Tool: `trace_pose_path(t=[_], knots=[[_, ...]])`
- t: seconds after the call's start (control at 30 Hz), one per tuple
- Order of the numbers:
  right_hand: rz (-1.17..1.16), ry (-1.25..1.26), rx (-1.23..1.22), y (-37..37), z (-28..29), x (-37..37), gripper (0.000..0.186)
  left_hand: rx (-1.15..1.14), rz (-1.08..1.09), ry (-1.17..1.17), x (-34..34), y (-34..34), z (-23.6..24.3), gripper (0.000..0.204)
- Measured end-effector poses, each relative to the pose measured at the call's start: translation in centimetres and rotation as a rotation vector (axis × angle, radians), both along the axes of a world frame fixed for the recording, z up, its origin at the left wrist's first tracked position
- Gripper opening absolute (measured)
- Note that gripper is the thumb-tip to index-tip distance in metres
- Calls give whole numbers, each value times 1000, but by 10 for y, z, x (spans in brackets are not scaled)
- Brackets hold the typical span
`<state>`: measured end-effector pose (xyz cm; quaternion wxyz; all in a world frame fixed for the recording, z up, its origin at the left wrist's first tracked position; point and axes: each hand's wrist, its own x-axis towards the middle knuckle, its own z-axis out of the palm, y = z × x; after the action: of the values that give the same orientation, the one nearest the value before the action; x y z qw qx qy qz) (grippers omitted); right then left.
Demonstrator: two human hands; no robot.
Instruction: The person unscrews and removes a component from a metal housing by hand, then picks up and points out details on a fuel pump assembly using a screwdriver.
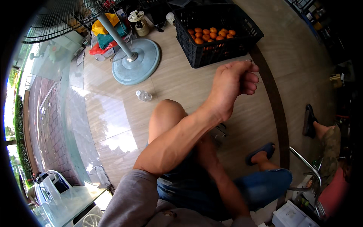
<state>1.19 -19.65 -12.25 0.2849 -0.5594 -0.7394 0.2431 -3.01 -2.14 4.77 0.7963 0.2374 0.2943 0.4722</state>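
Observation:
My left hand [234, 81] is raised in front of me on an arm stretched across to the right. Its fingers are curled in toward the palm, and whatever they may pinch is too small or hidden to make out. Behind the left forearm, my right hand [206, 149] is low between my knees, mostly covered, with its fingers out of sight. Close to it some thin dark and metallic parts [221, 130] show, whose kind I cannot tell. Beyond my left hand stands a black plastic crate [215, 57] with several orange fruits [210, 34] inside.
A clear bottle [144, 95] with a white cap lies on the tiled floor. Past it is a fan's round grey base [137, 62], beside colourful bags [107, 34]. A glass tabletop [72, 204] is at lower left. At right, another person's foot [310, 123] and a metal chair frame [314, 172] show.

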Motion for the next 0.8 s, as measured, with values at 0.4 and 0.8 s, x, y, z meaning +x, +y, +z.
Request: trace_pose_path(t=[0.4, 0.8], knots=[[-8, -12, 75, 4, 2, -3, 15, 32, -23, -16, -6, 1, -1, 28], [93, -27, 92, 7, 5, 1, 22, 39, -24, -14, -1, 2, -6, 27]])
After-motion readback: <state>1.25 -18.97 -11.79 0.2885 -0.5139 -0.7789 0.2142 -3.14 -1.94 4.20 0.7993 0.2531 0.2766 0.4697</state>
